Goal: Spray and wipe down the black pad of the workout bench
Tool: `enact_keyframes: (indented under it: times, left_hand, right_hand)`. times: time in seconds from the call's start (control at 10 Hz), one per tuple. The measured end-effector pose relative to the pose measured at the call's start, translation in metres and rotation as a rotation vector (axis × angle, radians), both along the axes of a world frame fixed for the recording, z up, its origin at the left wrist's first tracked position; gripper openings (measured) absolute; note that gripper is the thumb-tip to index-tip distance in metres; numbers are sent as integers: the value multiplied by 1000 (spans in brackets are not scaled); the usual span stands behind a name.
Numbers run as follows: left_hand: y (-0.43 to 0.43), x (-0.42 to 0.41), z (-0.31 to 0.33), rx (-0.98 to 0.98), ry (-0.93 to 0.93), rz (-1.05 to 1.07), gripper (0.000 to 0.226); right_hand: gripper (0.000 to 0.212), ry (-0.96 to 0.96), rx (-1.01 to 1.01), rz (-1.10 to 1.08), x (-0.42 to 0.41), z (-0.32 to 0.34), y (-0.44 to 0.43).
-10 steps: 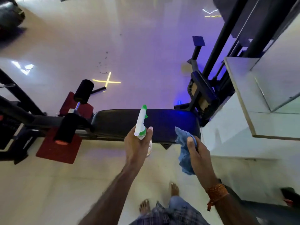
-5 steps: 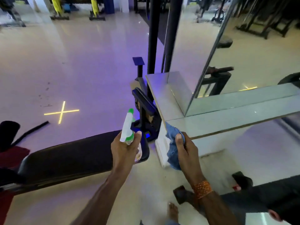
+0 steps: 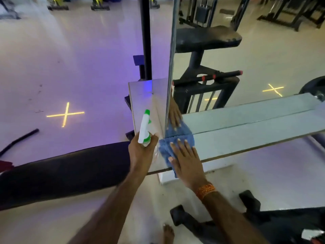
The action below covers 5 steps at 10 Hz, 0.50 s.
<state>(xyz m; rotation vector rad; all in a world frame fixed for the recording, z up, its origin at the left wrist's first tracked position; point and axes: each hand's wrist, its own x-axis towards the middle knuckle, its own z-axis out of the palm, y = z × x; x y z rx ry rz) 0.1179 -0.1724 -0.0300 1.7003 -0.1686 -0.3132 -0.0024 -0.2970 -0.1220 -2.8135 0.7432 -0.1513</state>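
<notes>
The black pad of the workout bench [image 3: 66,171] stretches across the lower left, with nothing on it. My left hand [image 3: 140,154] is shut on a white and green spray bottle [image 3: 144,128], held upright above the pad's right end, next to the ledge corner. My right hand [image 3: 184,157] lies flat, fingers spread, pressing a blue cloth [image 3: 170,143] onto the grey ledge [image 3: 246,136] at the foot of a mirror. The mirror doubles the cloth and the hand.
A tall mirror [image 3: 246,50] rises from the ledge and reflects gym machines. A black upright post [image 3: 146,37] stands behind the ledge corner. A black dumbbell [image 3: 181,217] and dark mat lie on the floor at lower right, beside my bare foot [image 3: 168,233]. Yellow cross [image 3: 65,114] marks the floor.
My view swung right, away from the bench pad toward the mirror ledge. My right hand went from gripping the cloth in the air to pressing it flat on the ledge.
</notes>
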Motion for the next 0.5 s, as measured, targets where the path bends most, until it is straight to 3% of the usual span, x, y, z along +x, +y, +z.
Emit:
enact_keyframes:
  times: [0.2, 0.4, 0.5]
  left_hand:
    - [-13, 1, -5, 76, -26, 48, 40]
    - [-16, -3, -6, 126, -56, 31, 46]
    - [-11, -3, -9, 193, -156, -15, 63]
  right_hand:
    - [61, 29, -22, -73, 9, -12, -6]
    - [72, 49, 4, -108, 14, -9, -4]
    - [66, 33, -2, -76, 12, -7, -6]
